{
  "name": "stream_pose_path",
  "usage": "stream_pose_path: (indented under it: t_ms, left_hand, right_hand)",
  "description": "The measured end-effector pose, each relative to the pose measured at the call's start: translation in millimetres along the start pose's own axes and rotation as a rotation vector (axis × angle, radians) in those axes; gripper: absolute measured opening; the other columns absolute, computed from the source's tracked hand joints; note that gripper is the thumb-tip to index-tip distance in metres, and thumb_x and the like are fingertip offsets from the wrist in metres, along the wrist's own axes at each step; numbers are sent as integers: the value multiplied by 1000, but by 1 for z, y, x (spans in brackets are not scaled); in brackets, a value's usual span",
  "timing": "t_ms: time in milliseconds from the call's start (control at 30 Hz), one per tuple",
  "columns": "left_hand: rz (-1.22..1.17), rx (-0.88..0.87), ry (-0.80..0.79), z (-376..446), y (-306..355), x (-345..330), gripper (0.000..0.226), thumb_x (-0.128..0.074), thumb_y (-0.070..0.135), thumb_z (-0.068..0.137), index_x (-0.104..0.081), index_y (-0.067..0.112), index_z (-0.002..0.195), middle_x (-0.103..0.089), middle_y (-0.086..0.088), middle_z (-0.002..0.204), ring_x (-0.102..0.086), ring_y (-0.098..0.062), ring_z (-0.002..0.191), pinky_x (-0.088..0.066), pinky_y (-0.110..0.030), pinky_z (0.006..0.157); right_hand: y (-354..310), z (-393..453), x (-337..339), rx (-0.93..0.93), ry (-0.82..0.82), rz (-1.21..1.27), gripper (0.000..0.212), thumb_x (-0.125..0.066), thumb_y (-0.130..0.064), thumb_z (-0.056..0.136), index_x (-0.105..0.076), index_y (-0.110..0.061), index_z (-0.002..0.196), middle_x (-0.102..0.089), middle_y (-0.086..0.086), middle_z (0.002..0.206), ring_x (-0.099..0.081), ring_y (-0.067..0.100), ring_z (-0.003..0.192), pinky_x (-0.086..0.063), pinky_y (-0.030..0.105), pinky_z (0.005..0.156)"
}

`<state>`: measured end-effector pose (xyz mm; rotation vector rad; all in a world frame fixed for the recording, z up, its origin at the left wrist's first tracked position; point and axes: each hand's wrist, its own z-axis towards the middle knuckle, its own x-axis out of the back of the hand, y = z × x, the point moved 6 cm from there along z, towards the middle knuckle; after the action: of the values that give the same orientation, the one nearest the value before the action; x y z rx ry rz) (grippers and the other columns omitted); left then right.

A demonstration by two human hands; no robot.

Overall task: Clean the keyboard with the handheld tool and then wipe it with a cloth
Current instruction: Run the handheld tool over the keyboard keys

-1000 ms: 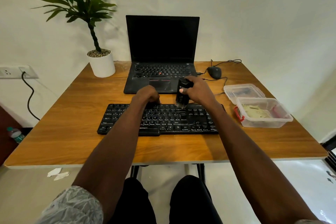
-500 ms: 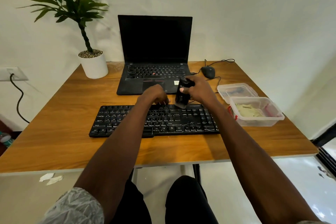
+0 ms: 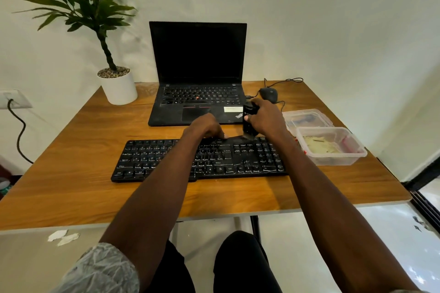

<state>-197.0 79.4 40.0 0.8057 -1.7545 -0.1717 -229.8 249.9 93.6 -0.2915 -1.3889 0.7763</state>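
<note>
Clearly the first stage is underway: the right hand (image 3: pixel 266 119), just right of centre frame, has its fingers wrapped round the black handheld tool (image 3: pixel 248 123), held upright with its lower tip down at the back edge of the black keyboard (image 3: pixel 202 159), near the number-pad end. The left hand (image 3: pixel 206 127) rests at that same back edge, fingers curled down onto the top row of keys as if to steady the board; whether it grips anything I cannot tell. The keyboard lies across the middle of the wooden table (image 3: pixel 71 173), in front of the laptop (image 3: pixel 197 74). Judging from this, the tool pass is only partly done. The wiping is not begun: a pale cloth-like thing sits in the clear container (image 3: pixel 331 147) at right, untouched.
</note>
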Motion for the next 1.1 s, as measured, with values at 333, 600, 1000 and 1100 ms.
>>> stream_pose_path:
  t_ms: [333,600,1000,1100]
  left_hand:
    - [-38,68,7,4,-4,-2,68,-83,34,72,-57,2,126,-56,-15,133,-54,-34,118,-45,-41,92]
    - [-46,96,1,5,-7,-3,72,-83,38,71,-56,2,127,-55,-15,134,-53,-35,120,-44,-43,93]
    - [-63,87,-1,4,-7,-4,68,-82,35,73,-55,3,126,-56,-14,132,-53,-34,119,-44,-43,95]
    - [-54,76,10,6,-8,-4,59,-80,32,75,-58,4,123,-58,-12,129,-56,-31,115,-46,-41,96]
  right_hand:
    - [-4,-2,1,-9,35,-76,37,-71,-24,82,-64,-18,118,-69,6,111,-63,27,101,-48,34,81]
    - [-2,-2,0,0,25,-38,35,-73,-25,82,-64,-14,115,-68,6,106,-63,25,97,-49,35,81]
    - [-7,3,-17,-43,-210,142,53,-80,-11,75,-57,-12,123,-64,6,121,-59,25,114,-48,42,97]
    - [-8,-4,-26,-39,-363,376,41,-78,-2,74,-62,-18,108,-69,3,108,-64,22,106,-52,42,94]
